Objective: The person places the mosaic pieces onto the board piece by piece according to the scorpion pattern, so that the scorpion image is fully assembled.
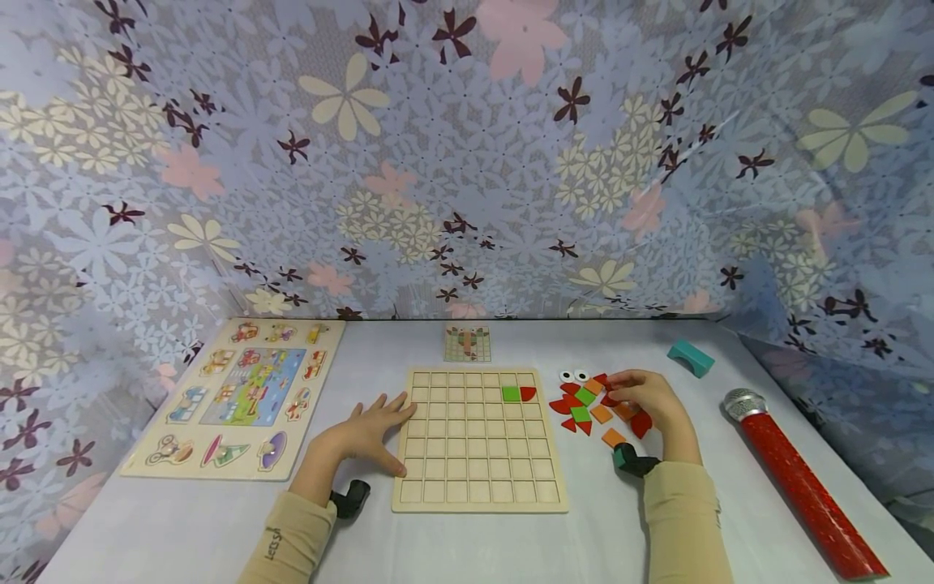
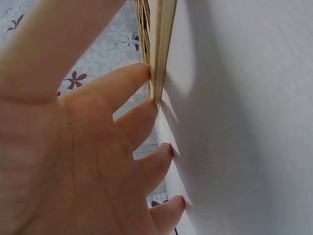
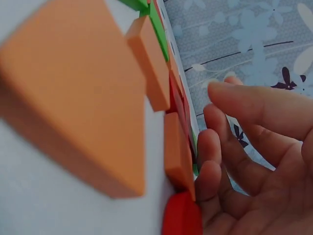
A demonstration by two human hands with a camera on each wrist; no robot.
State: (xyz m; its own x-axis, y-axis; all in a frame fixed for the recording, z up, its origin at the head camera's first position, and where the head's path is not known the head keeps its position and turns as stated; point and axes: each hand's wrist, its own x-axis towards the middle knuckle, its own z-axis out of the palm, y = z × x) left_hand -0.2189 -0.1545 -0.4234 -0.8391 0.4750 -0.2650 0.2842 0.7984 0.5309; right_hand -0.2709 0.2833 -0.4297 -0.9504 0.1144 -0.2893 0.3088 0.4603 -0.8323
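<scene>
Looking left now, to a puzzle board with small, apparently vehicle-shaped pieces; across right, past a teal arched block, down along a silver-headed red microphone lying aslant; then up behind, to flowered cloth.

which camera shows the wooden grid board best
The head view: it shows the whole grid board from above, with a green square and a red piece in its cells. The left wrist view catches only part of its edge, by the left hand; the right wrist view doesn't show it.
</scene>
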